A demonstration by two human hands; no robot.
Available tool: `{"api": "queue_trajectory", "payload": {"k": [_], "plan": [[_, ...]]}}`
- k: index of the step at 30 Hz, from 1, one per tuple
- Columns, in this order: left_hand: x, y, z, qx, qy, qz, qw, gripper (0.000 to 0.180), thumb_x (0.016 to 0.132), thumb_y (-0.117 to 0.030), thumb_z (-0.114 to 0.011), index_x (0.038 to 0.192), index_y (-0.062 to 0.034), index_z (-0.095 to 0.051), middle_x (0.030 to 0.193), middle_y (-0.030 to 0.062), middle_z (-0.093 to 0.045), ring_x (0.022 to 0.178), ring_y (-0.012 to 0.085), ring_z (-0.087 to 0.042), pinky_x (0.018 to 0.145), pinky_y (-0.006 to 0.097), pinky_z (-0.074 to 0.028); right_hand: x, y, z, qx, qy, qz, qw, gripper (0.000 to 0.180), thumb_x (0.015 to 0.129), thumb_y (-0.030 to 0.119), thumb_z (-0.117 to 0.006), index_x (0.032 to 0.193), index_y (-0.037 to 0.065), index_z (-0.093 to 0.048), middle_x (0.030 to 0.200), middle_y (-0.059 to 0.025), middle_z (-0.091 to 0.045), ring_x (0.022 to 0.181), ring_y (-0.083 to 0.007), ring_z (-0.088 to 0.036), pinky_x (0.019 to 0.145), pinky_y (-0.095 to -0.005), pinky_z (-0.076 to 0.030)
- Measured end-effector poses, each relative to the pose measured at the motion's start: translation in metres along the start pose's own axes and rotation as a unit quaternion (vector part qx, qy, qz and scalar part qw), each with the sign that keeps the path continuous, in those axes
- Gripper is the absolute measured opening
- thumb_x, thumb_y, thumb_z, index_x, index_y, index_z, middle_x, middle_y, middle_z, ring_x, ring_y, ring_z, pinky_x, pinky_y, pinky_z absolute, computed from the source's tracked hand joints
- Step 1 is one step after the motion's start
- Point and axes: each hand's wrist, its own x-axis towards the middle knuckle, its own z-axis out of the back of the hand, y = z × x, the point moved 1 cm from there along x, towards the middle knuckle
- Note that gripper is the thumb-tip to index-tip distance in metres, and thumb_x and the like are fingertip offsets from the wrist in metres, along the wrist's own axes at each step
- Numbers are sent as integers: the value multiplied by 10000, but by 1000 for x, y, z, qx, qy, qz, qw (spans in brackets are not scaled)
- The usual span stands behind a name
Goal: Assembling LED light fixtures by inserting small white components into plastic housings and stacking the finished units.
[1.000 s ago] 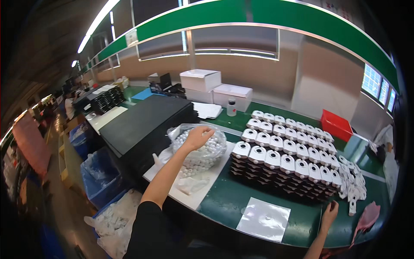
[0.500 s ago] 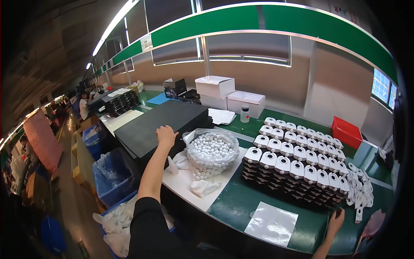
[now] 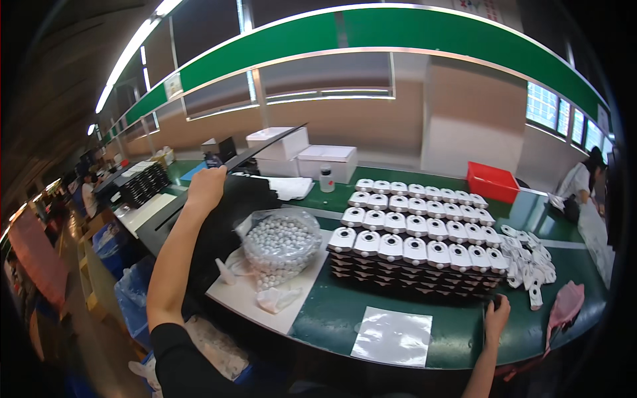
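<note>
Several trays (image 3: 411, 279) of white parts (image 3: 416, 226), bagged balls (image 3: 282, 243)

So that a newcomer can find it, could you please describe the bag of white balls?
On the green bench, left of the stacked trays of white parts, lies a white board. The clear plastic bag sits there, set apart from its neighbours by the small white balls filling it.

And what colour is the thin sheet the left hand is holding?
The thin sheet in the left hand looks black; the head view shows it best.
</note>
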Motion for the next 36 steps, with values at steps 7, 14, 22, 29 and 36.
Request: {"api": "queue_trajectory", "payload": {"k": [7, 14, 22, 29, 36], "plan": [[-3, -154, 26, -131, -228, -237, 935, 490, 746, -44, -501, 1233, -66, -450, 1087, 128, -564, 848, 261, -595, 722, 311, -499, 2, 8, 5, -4, -10, 2, 1000, 221, 727, 27, -585, 944, 23, -542, 893, -133, -559, 880, -308, -505, 778, -374, -409], [-19, -299, 24, -208, -260, -354, 874, 509, 738, -53, -511, 1242, -65, -447, 1066, 137, -571, 843, 253, -572, 740, 302, -492, -3, 20, 4, -16, -27, -2, 1000, 198, 725, 42, -597, 917, 27, -549, 878, -125, -554, 862, -303, -498, 760, -383, -411], [-35, -347, 13, -204, -178, -444, 854, 494, 798, -175, -537, 1270, -84, -420, 1078, 180, -540, 808, 310, -572, 683, 350, -493, -4, 19, 9, -8, -39, -17, 999, 164, 735, 33, -579, 899, 28, -567, 876, -125, -568, 862, -303, -512, 761, -385, -417], [-45, -288, 22, -448, -165, -227, 849, 454, 831, -313, -534, 1159, -1, -504, 1188, 203, -507, 1101, 350, -469, 939, 415, -346, 16, 24, 23, 186, -171, -58, 966, 263, 924, 195, -416, 1049, -1, -538, 1037, -132, -564, 982, -230, -523, 861, -312, -390], [-63, -255, -79, -675, -26, 142, 724, 521, 951, -353, -304, 1265, 56, -382, 1292, 192, -421, 1213, 273, -387, 1007, 328, -280, 58, 65, 19, 390, -66, -2, 918, 446, 964, 272, -314, 1248, -63, -391, 1255, -165, -449, 1190, -218, -403, 1011, -302, -269]]}}
